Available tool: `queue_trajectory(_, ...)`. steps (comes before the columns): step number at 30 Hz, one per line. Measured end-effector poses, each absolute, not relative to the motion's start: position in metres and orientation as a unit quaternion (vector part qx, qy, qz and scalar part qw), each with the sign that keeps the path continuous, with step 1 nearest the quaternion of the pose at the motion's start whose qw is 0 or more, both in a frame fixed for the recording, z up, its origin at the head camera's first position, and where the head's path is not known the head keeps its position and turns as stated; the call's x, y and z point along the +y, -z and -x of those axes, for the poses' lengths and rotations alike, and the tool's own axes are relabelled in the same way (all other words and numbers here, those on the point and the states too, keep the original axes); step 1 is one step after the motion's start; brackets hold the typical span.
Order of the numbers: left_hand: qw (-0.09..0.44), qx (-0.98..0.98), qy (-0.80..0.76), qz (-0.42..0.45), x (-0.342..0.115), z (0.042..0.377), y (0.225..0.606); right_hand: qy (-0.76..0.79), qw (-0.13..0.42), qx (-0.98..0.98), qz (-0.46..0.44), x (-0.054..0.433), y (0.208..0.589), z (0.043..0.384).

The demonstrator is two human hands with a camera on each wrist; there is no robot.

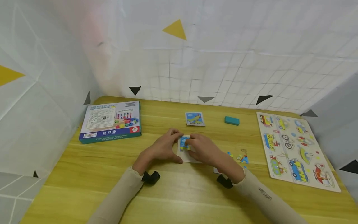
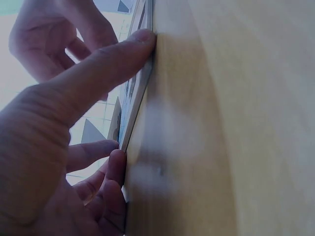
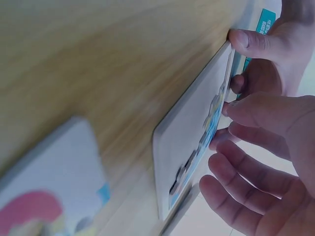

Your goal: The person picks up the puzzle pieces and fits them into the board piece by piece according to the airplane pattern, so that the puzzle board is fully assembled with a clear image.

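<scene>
A small wooden jigsaw board [image 1: 181, 155] lies in front of me, with blue and yellow pieces [image 1: 184, 143] fitted in its left part. My left hand [image 1: 163, 146] holds the board at its left side, thumb at the near corner and fingers at the far edge. Over the board is my right hand [image 1: 205, 149]; in the right wrist view its thumb [image 3: 246, 109] touches the fitted pieces and its other fingers are loosely bent. Loose jigsaw pieces [image 1: 243, 158] lie to the right. Beyond the right forearm, a card or board [image 3: 59, 172] with a pink patch is partly hidden.
A printed toy box [image 1: 112, 121] stands at the back left. Behind the board lies an airplane picture [image 1: 195, 119], with a teal block [image 1: 231, 120] further right. A large vehicle puzzle board [image 1: 296, 152] takes up the right side. White sheeting [image 1: 212, 74] hangs behind the table.
</scene>
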State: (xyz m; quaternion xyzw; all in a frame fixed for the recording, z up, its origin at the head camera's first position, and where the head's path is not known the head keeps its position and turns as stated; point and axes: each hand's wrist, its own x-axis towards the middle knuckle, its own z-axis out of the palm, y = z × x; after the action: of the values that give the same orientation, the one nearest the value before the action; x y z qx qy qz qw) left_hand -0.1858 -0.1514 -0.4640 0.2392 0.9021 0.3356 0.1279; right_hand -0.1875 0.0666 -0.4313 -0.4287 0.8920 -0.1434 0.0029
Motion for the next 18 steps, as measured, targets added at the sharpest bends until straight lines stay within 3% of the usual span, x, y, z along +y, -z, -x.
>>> queue_trajectory(18, 0.138, 0.904, -0.332, -0.229, -0.151, 0.186, 0.463, 0.143, -0.016, 0.906, 0.398, 0.108, 0.433, 0.179)
